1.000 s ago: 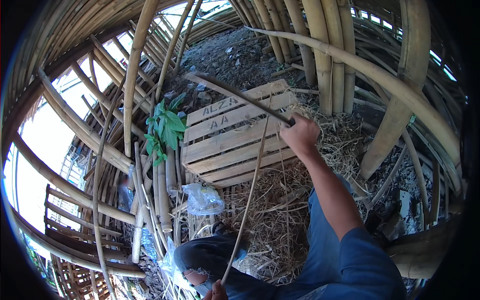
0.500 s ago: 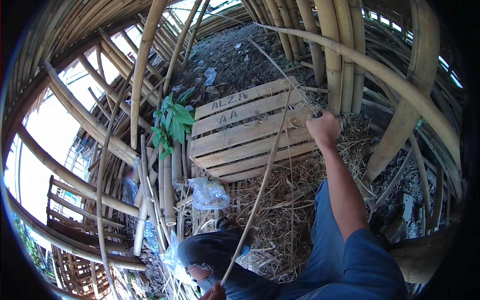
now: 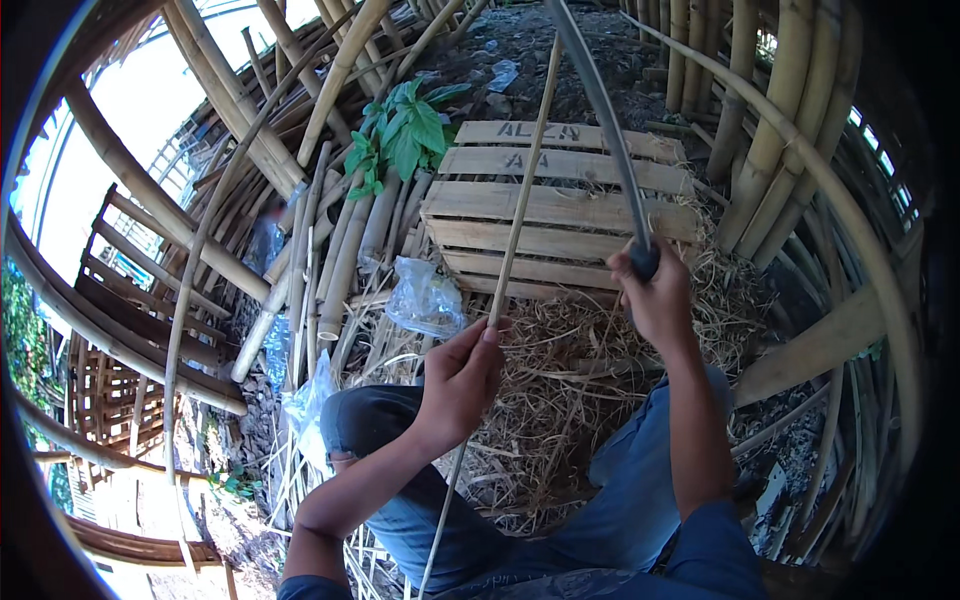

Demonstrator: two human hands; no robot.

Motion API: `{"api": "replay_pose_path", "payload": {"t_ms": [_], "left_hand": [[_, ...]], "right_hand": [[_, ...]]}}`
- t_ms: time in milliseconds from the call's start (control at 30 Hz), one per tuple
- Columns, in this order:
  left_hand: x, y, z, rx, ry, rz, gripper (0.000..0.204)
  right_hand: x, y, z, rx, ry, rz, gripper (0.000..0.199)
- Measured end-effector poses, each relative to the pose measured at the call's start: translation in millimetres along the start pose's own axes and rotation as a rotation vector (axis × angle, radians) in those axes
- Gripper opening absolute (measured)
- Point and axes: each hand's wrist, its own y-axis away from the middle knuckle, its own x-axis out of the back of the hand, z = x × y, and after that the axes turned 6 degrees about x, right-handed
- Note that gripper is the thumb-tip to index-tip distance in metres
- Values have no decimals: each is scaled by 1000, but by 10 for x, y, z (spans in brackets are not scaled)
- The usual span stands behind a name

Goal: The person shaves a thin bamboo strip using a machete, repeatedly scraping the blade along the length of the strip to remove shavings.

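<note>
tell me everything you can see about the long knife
The long knife has a narrow grey blade, metal by its look, and a dark handle. The right hand grips the handle, and the blade points up and slightly left, in front of the slatted crate in this view. It appears bowed, perhaps from the fisheye lens. Its tip lies beyond the upper edge; whether it touches the thin strip there is unclear.

Short blue sleeves (image 3: 715, 552) are worn with blue jeans (image 3: 632, 485) torn at the left knee (image 3: 343, 463).
</note>
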Motion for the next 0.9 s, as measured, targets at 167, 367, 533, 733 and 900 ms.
{"api": "replay_pose_path", "payload": {"t_ms": [167, 367, 533, 733, 900], "left_hand": [[-202, -224, 129, 12, 47, -8, 29], [-242, -365, 28, 77, 220, -102, 27], [-185, -378, -23, 94, 187, -155, 19], [-229, -280, 26, 141, 199, -87, 20], [-181, -291, -3, 183, 253, -125, 19]], "right_hand": [[-173, 130, -199, 146, 145, 67, 40], [-385, 146, -117, 210, 373, 73, 22], [-505, 200, -133, 341, 436, 32, 22], [-547, 127, -101, 426, 463, 50, 22], [-582, 139, -68, 456, 460, 48, 19]]}}
